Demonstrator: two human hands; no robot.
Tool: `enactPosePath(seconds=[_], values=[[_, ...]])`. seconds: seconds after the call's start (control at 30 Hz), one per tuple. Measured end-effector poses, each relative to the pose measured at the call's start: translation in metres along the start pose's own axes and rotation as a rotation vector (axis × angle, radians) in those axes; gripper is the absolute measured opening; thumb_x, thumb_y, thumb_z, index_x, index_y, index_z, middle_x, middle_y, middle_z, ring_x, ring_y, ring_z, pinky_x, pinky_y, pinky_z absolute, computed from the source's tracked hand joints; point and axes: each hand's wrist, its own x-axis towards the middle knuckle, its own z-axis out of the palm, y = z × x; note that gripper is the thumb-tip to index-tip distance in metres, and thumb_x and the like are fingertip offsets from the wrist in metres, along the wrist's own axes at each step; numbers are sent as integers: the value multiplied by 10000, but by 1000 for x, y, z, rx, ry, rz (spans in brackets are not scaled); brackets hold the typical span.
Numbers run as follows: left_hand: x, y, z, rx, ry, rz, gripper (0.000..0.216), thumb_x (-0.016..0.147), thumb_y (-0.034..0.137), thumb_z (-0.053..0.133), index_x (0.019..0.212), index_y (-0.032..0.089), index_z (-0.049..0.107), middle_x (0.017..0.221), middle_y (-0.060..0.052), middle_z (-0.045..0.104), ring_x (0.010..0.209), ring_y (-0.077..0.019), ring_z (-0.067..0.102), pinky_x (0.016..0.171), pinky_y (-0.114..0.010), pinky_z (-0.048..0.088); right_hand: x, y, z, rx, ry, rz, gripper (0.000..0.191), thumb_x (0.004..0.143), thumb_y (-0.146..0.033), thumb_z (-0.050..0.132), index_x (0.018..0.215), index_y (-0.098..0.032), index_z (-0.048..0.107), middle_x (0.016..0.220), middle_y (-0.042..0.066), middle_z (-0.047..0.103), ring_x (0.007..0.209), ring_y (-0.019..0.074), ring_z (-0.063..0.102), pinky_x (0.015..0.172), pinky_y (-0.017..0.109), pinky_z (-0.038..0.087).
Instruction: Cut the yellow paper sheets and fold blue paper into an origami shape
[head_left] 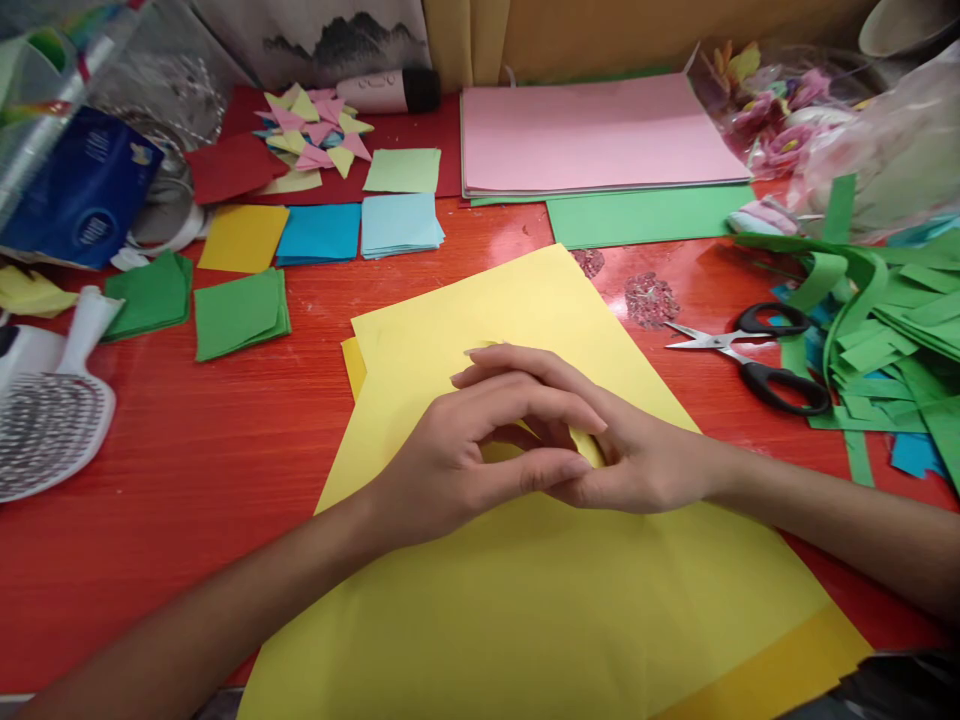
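Yellow paper bit [587, 447], half hidden, between left hand [457, 455] and right hand [641, 450], over the big yellow sheet [480, 610] on the red bench [225, 430]. With fingers [551, 402] curled close, too covered to tell how tight. Best to pinch softly and keep edges neat.

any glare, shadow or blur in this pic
Head view: pale glare on the red table left of the green sheets; same head view, soft shadow on the yellow paper below the left hand and right hand, and the right forearm looks slightly blurred.
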Motion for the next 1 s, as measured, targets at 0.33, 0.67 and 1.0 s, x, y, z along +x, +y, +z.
enactPosePath(seconds=[0.33, 0.67, 1.0], values=[[0, 2, 0, 98, 3, 29, 85, 824, 192, 643, 895, 150, 660, 788, -2, 638, 742, -78, 600, 676, -167, 520, 0, 0, 0, -60, 6, -13, 677, 769, -87, 566, 1367, -192, 268, 1404, 85, 366, 1343, 146, 355, 1038, 268, 399], [-1, 2, 1, 98, 4, 0, 82, 829, 196, 633, 897, 164, 667, 810, -9, 648, 729, -90, 611, 659, -191, 535, 1, 1, 0, -115, 4, -37, 672, 755, -72, 567, 1349, -198, 280, 1371, 80, 387, 1304, 148, 394, 1002, 264, 423], [-2, 3, 1, 86, 2, 1, 87, 831, 163, 618, 904, 175, 664, 836, -7, 656, 742, -86, 606, 642, -181, 526, 1, 1, 0, -112, 6, -17, 672, 742, -84, 557, 1343, -210, 285, 1341, 92, 418, 1261, 175, 441, 1016, 335, 420]])
